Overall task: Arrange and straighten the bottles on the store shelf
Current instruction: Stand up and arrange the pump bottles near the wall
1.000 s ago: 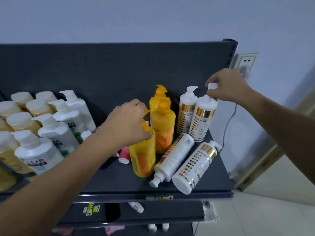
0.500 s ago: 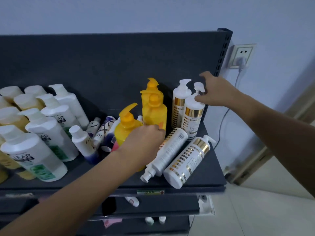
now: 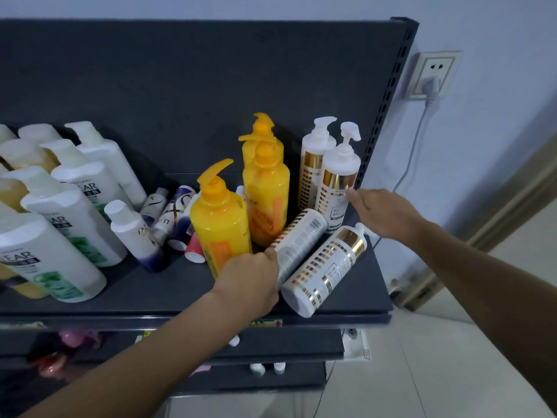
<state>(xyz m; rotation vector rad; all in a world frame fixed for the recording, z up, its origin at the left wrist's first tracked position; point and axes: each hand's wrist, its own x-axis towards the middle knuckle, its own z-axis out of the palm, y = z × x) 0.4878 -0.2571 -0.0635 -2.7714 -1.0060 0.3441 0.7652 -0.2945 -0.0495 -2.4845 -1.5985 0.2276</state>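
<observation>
Two white-and-gold pump bottles lie toppled at the shelf's (image 3: 346, 309) front right; the barcode bottle (image 3: 297, 241) has its long axis running roughly 1 o'clock to 7 o'clock, pump end toward the front edge under the left hand (image 3: 250, 279); left fingers curl over that lower end, seemingly wrapped on it (contact side hidden); the gold-banded bottle (image 3: 324, 274) lies just beside it, base at 7 o'clock, pump at 1 o'clock; the right hand (image 3: 382, 214) hovers at that pump end, fingers spread and loose, gripping nothing; so left is nearer the barcode bottle, right nearer the gold-banded one; probable next move: tip each upright beside the standing gold pair (image 3: 328, 173); yellow bottle (image 3: 221, 221) close at 10 o'clock could be knocked.
</observation>
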